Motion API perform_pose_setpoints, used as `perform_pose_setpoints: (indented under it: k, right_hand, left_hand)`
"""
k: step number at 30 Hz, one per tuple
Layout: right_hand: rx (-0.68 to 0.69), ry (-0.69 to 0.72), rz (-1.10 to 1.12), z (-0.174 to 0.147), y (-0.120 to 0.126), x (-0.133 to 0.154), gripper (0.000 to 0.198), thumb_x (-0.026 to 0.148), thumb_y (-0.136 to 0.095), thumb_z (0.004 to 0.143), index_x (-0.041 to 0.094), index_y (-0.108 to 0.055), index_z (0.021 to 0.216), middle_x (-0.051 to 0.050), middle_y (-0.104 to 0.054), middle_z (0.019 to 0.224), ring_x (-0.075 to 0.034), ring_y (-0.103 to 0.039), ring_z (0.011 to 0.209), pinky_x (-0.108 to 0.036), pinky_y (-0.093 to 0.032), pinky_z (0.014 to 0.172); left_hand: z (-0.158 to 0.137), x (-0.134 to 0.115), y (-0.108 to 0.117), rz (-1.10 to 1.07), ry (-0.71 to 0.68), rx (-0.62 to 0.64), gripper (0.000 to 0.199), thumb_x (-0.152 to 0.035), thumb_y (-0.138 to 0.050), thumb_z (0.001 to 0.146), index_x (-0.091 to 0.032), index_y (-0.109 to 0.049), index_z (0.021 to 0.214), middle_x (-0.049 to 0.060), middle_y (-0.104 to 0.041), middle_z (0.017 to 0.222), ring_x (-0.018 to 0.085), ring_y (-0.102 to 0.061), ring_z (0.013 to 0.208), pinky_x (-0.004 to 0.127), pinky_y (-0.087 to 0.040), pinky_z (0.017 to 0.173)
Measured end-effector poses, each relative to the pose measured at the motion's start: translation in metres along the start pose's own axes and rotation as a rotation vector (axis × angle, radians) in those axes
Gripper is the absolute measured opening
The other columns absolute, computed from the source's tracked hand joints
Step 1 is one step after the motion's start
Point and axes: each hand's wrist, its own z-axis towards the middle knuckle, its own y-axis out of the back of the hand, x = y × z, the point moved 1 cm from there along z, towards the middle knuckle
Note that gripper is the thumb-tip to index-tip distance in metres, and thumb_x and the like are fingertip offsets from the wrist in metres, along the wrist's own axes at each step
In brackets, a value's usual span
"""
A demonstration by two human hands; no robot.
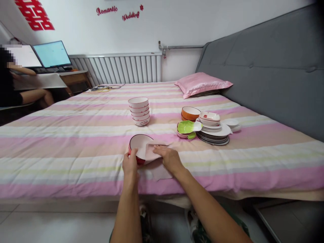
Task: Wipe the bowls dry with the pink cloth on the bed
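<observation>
A bowl (140, 161) with a red outside and a pale inside lies near the front edge of the bed, its opening tilted up. My left hand (130, 165) grips its left side, thumb over the rim. On the bowl's right side my right hand (168, 158) holds a pale pink cloth (153, 154), which is draped over the rim and hangs down to the bedcover. The fingertips press on the cloth, and part of the bowl is hidden beneath it. Beyond the bowl stands a stack of white bowls (140, 109) with red trim.
To the right are orange bowls (190, 113), green leaf-shaped dishes (188, 127), a stack of plates (214, 136) and small white dishes (232, 124). Farther back lie a pink pillow (202, 84) and cables (106, 87). A person (15, 81) sits by the monitors (52, 54) at left.
</observation>
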Motion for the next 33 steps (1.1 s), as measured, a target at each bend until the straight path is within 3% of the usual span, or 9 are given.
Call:
perform_pose_setpoints:
  k: [4,11,13,17,21,28,33]
  right_hand:
    - [-0.020,-0.095,0.011,0.000,0.005,-0.003,0.050,0.000,-0.040,0.079,0.024,-0.062,0.117,-0.002,-0.060,0.125,-0.016,-0.056,0.117,-0.030,-0.043,0.099]
    - [-0.128,-0.403,-0.042,-0.001,0.020,-0.024,0.059,-0.002,-0.039,0.070,0.021,-0.062,0.120,-0.004,-0.060,0.126,-0.019,-0.055,0.117,-0.032,-0.043,0.099]
    - [-0.119,-0.406,-0.055,-0.002,0.015,-0.028,0.061,-0.002,-0.038,0.069,0.021,-0.060,0.122,-0.005,-0.060,0.126,-0.020,-0.055,0.118,-0.033,-0.042,0.099]
    - [-0.076,-0.258,-0.100,-0.007,-0.009,-0.030,0.056,0.000,-0.038,0.071,0.019,-0.063,0.118,-0.006,-0.060,0.125,-0.021,-0.047,0.125,-0.035,-0.033,0.106]
    - [-0.159,-0.291,-0.103,-0.012,-0.022,-0.031,0.052,0.004,-0.041,0.072,0.023,-0.063,0.116,-0.005,-0.061,0.123,-0.020,-0.048,0.121,-0.035,-0.034,0.105]
    - [-0.192,-0.324,-0.035,-0.013,-0.020,-0.034,0.052,0.004,-0.041,0.071,0.022,-0.064,0.114,-0.003,-0.063,0.120,-0.019,-0.050,0.117,-0.032,-0.034,0.103]
    - [-0.193,-0.322,0.005,-0.011,-0.021,-0.033,0.054,0.004,-0.041,0.069,0.022,-0.064,0.115,-0.003,-0.062,0.121,-0.019,-0.049,0.119,-0.032,-0.033,0.104]
  left_hand:
    - [-0.005,-0.005,0.000,-0.102,0.138,0.002,0.030,-0.038,-0.059,0.062,-0.017,-0.057,0.084,0.002,-0.054,0.072,0.015,-0.053,0.057,0.028,-0.049,0.049]
    - [-0.009,-0.011,0.003,-0.351,0.221,-0.020,0.028,-0.032,-0.051,0.065,-0.016,-0.057,0.087,0.005,-0.057,0.083,0.017,-0.058,0.068,0.030,-0.053,0.056]
    - [-0.012,-0.015,0.003,-0.435,0.224,-0.010,0.030,-0.031,-0.047,0.067,-0.016,-0.057,0.092,0.007,-0.060,0.089,0.020,-0.061,0.076,0.032,-0.055,0.061]
    - [-0.015,-0.021,0.003,-0.583,0.226,0.011,0.037,-0.028,-0.043,0.072,-0.014,-0.057,0.103,0.010,-0.064,0.098,0.023,-0.064,0.086,0.033,-0.057,0.067]
    - [-0.014,-0.022,0.001,-0.730,0.257,0.014,0.042,-0.021,-0.043,0.073,-0.011,-0.055,0.112,0.011,-0.066,0.096,0.023,-0.065,0.085,0.032,-0.058,0.068]
    - [-0.003,-0.034,-0.002,-0.655,0.281,0.051,0.042,-0.012,-0.038,0.074,0.000,-0.051,0.112,0.013,-0.066,0.072,0.023,-0.068,0.066,0.030,-0.058,0.056]
    - [0.024,-0.069,-0.005,-0.504,0.172,0.050,0.039,-0.014,-0.038,0.077,-0.003,-0.053,0.111,0.010,-0.064,0.068,0.021,-0.067,0.060,0.028,-0.057,0.054]
